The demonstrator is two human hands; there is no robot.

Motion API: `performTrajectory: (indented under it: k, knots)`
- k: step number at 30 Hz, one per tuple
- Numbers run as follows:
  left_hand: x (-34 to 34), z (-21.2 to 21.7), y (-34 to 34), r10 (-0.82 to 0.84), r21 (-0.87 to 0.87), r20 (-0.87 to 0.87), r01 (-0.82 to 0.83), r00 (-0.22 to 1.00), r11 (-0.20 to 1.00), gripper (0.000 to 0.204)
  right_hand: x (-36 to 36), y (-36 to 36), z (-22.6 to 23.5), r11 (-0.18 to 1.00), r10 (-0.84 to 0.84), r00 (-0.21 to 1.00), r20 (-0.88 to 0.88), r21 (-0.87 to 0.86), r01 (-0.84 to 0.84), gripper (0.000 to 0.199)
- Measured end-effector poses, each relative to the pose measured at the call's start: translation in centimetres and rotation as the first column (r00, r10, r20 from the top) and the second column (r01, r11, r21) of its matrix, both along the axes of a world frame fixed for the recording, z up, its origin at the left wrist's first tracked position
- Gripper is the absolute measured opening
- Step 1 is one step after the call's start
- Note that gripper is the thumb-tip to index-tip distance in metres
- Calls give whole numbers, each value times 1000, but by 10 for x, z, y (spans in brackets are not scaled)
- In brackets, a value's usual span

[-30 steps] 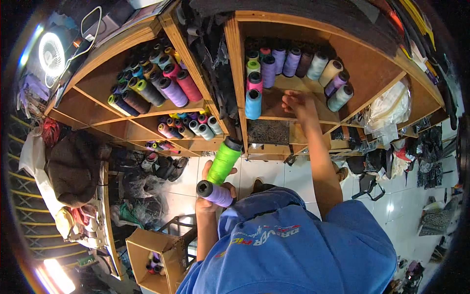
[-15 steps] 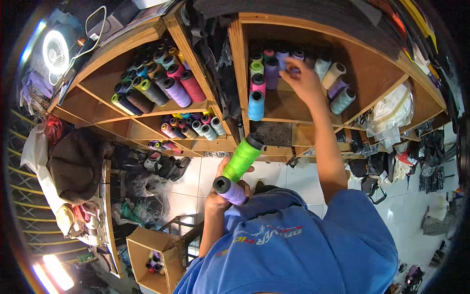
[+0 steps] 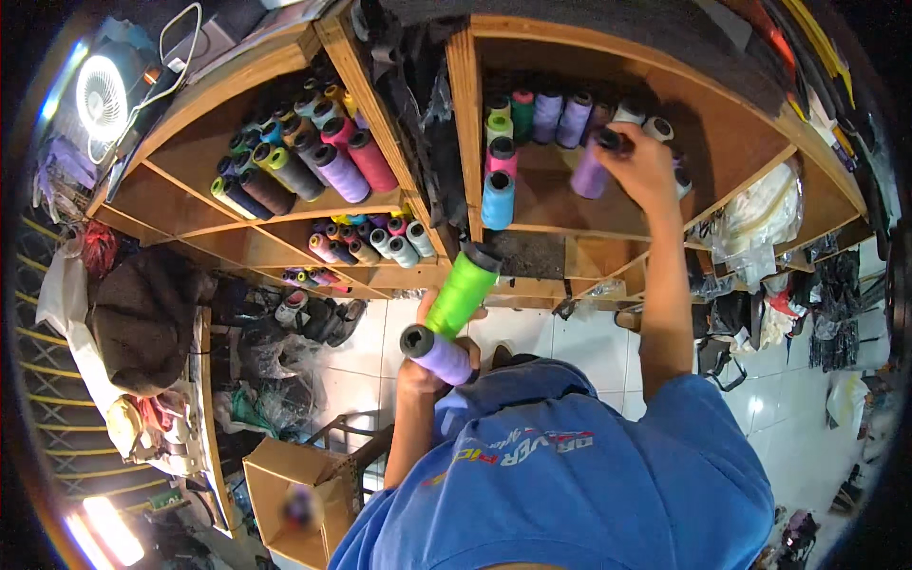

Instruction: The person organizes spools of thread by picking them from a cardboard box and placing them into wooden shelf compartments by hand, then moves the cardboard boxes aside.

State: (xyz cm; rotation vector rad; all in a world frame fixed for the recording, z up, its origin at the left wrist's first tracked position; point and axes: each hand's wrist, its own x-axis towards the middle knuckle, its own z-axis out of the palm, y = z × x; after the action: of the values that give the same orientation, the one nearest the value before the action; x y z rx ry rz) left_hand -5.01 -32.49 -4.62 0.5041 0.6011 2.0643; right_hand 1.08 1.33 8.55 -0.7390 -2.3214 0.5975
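In my left hand (image 3: 419,377) are two spools of thread, a large bright green spool (image 3: 463,293) and a lavender spool (image 3: 444,357) crossing in front of its lower end. Its fingers are wrapped round them. My right hand (image 3: 647,168) grips the dark top of a purple thread spool (image 3: 590,177), slightly tilted inside the right shelf compartment. Along that compartment's left side stand a blue spool (image 3: 498,200), a pink spool (image 3: 502,157) and a pale green one (image 3: 499,125). Two lavender spools (image 3: 574,122) stand at the back. My right hand partly covers the spools at the right.
A wooden shelf (image 3: 460,123) divides the compartments. Several thread spools (image 3: 339,173) crowd the left one, with more on the level below. An open cardboard box (image 3: 275,480) sits low at the left. A clear plastic bag (image 3: 760,217) hangs at the right; a small fan (image 3: 102,98) is lit.
My right hand has moved right within the compartment and now holds the purple spool, which stood at the back left before. My left hand keeps its two spools, barely shifted.
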Motion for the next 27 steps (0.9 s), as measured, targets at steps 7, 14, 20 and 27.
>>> performTrajectory:
  k: [7, 14, 20, 27]
  knots:
    - [-7, 15, 24, -65, 83, 44, 61, 997, 995, 109, 33, 25, -28, 990, -105, 993, 56, 102, 99, 44]
    - [-7, 10, 21, -148, -14, 52, 149, 988, 989, 108, 34, -90, 31, 854, 521, 852, 46, -11, -521, 52]
    - [-2, 15, 22, -254, -52, -135, 249, 958, 967, 103, 28, -133, 8, 587, 576, 637, 513, 282, -759, 33]
    - [-6, 11, 15, -128, 114, 12, 126, 992, 985, 114, 21, -86, 14, 806, 580, 785, 217, -15, -592, 49]
